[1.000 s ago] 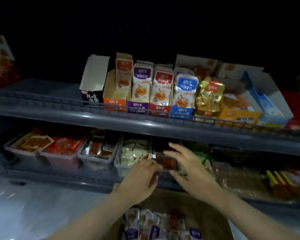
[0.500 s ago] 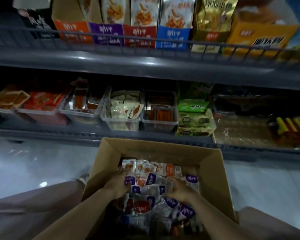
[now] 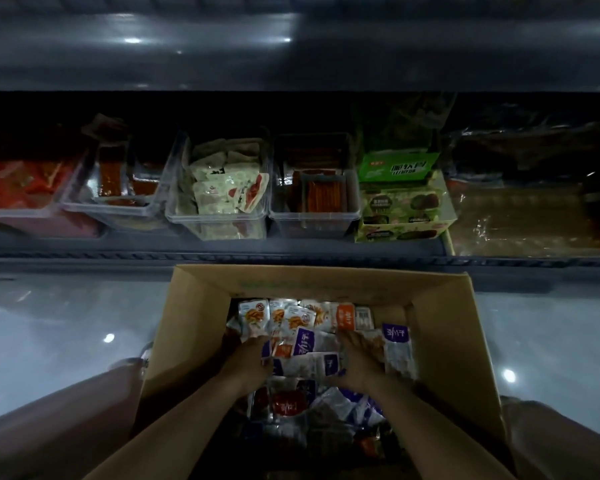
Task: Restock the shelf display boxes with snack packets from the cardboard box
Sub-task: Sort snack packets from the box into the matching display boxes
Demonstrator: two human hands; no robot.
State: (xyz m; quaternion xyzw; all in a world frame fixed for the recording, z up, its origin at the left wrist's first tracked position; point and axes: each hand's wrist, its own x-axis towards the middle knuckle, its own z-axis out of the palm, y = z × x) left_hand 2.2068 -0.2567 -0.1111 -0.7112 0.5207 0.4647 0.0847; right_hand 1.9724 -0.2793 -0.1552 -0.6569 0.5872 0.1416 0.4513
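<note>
An open cardboard box sits on the floor in front of the shelf, full of small snack packets with white, purple, orange and red labels. Both my hands are down inside it. My left hand and my right hand lie on either side of a bunch of packets in the middle, fingers pointing forward among them. Whether the fingers curl round any packet is hidden by the hands themselves. On the lower shelf stand clear plastic display boxes holding packets.
The lower shelf also carries a clear box of orange-brown sticks, red packets at the left, and green cartons. The grey upper shelf edge overhangs. My knees flank the box on the glossy floor.
Both hands left the lower shelf's clear box and dropped into the cardboard box. The view tilted downward, so the upper shelf's packets went out of sight.
</note>
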